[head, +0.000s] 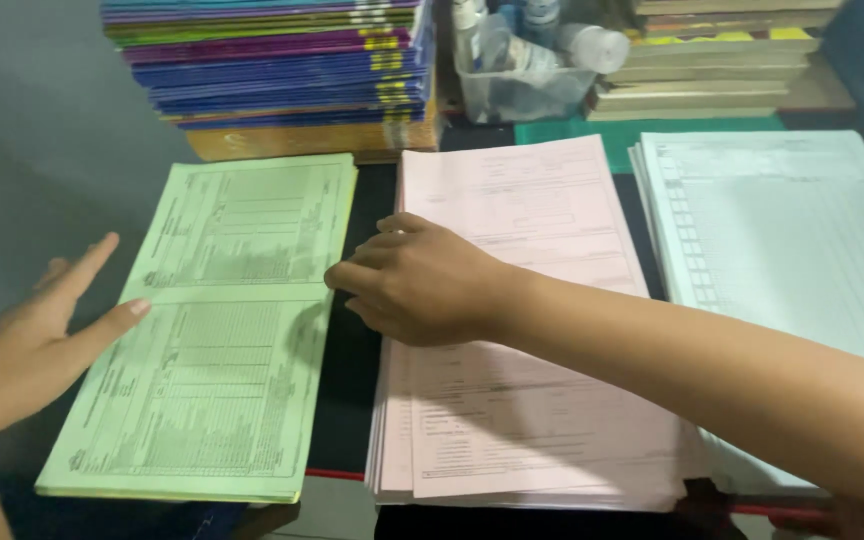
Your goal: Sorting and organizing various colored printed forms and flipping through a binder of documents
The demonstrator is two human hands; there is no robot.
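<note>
On pink sheets (522,330) (printed forms) — right hand (417,280)

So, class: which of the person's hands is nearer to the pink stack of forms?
Right. The right hand rests on the pink stack at its left edge; the left hand is beyond the green stack, fingertips touching that stack's left edge.

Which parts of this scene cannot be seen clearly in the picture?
Head view:
- Pink stack: middle hidden under the right hand.
- White stack: near part covered by the right forearm, right side cut off.
- Plastic container: contents blurred.
- Printed forms: text too small.
- Left hand: wrist cut off.
</note>
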